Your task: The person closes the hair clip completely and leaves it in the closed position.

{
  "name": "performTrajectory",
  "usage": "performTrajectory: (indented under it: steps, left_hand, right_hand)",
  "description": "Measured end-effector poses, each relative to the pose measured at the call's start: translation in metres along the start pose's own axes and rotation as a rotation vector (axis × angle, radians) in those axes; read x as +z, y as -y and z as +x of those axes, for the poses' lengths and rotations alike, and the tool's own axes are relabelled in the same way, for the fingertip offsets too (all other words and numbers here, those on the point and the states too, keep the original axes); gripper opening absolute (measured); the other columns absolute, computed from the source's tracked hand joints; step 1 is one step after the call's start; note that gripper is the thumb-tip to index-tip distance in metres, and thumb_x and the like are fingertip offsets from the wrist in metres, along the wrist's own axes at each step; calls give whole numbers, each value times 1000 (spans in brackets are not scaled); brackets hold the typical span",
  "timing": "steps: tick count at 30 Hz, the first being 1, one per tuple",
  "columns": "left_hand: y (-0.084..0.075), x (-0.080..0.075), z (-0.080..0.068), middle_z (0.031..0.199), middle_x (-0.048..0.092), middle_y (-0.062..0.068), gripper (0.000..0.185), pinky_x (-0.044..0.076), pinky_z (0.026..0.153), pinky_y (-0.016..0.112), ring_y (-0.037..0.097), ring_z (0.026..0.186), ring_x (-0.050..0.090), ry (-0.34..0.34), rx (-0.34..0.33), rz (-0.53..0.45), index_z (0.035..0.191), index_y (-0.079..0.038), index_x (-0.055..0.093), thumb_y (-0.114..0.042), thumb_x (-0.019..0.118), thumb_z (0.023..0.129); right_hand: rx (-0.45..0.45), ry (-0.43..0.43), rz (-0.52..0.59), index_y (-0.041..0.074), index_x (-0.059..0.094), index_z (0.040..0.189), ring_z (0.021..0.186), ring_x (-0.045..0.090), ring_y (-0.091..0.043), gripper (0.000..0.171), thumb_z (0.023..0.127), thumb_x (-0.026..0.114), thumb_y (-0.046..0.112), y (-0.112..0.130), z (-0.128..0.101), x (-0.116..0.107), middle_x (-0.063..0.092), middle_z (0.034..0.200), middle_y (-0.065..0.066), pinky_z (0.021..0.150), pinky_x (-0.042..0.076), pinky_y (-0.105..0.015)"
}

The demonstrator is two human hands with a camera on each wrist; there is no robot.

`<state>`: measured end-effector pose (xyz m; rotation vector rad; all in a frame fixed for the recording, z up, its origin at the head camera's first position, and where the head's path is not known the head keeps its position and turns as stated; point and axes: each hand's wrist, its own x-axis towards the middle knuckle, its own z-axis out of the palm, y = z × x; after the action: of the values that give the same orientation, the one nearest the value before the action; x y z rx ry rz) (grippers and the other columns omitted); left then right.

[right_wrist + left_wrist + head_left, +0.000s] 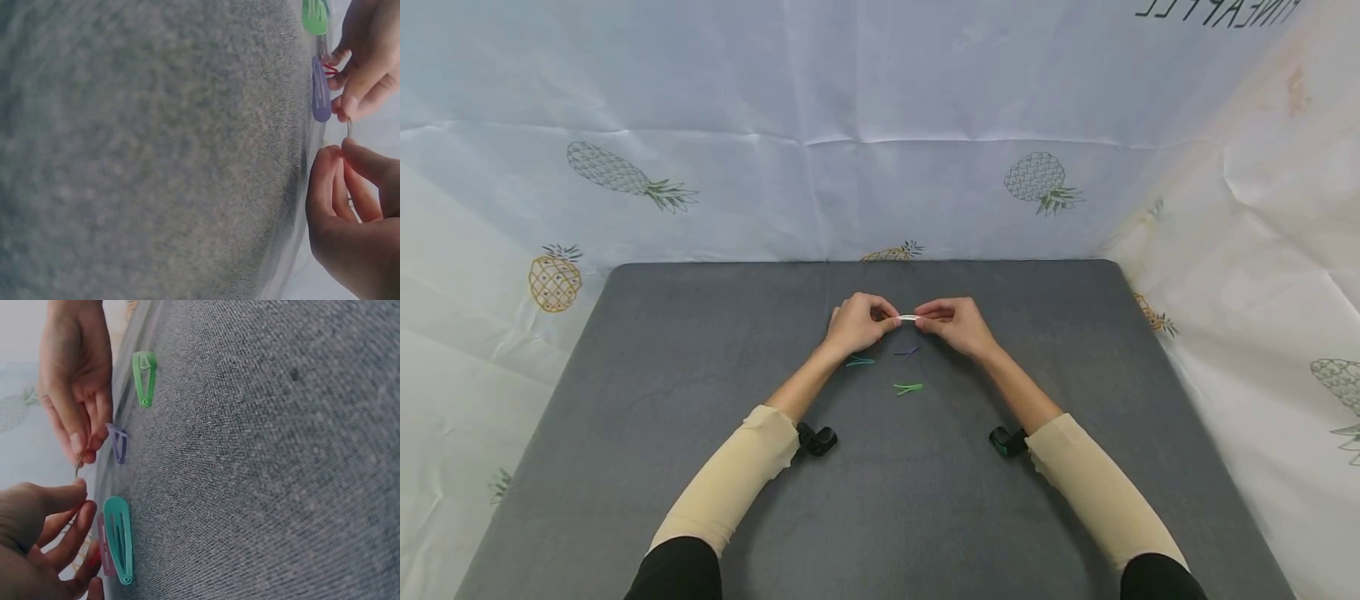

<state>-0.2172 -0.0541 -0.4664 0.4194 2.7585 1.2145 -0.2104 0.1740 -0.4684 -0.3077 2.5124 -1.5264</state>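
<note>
Between the fingertips of both hands runs a thin whitish hair clip [907, 317], raised over the far middle of the table. My left hand [859, 323] pinches one end with thumb and fingers; my right hand [957, 323] pinches the other. Most of the clip is hidden by the fingers. Below the hands lie a purple snap clip [907, 352], a teal snap clip [861, 361] and a green snap clip [908, 388]. Behind the teal one, the left wrist view shows a pink clip [104, 544]. Something red [331, 69] shows beside the left fingers in the right wrist view.
The grey table [910, 500] spreads under both arms. A white curtain [820, 200] printed with pineapples hangs behind it and at both sides. Black wrist devices [817, 439] stick out from the cream sleeves [730, 479].
</note>
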Motion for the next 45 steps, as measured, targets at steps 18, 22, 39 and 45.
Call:
performTrajectory:
  steps: [18, 22, 39, 45]
  left_hand:
    - [3, 2, 5, 98, 83, 0, 11, 40, 80, 38, 20, 87, 69, 38, -30, 70, 102, -19, 86, -28, 80, 100]
    - [4, 2, 6, 98, 83, 0, 11, 40, 79, 37, 19, 86, 69, 42, -33, 80, 102, -19, 86, -28, 80, 100]
    - [2, 3, 5, 97, 83, 0, 8, 34, 75, 35, 19, 83, 67, 40, -32, 102, 103, -20, 86, -25, 81, 99]
    - [1, 3, 4, 98, 83, -1, 8, 33, 75, 34, 19, 83, 67, 41, -36, 121, 103, -20, 87, -26, 82, 99]
  right_hand:
    - [36, 10, -73, 1, 81, 119, 84, 76, -12, 22, 101, 78, 13, -6, 6, 2, 82, 106, -20, 73, 59, -22]
    - [45, 23, -69, 2, 81, 119, 82, 75, -16, 22, 101, 78, 14, -4, 7, 1, 82, 105, -20, 71, 57, -23]
    - [39, 25, -63, 2, 83, 115, 73, 70, -11, 19, 99, 78, 11, -4, 9, 3, 80, 97, -20, 66, 53, -21]
    - [48, 22, -88, 3, 83, 114, 72, 68, -11, 19, 99, 78, 12, -4, 8, 3, 80, 96, -18, 66, 51, -22]
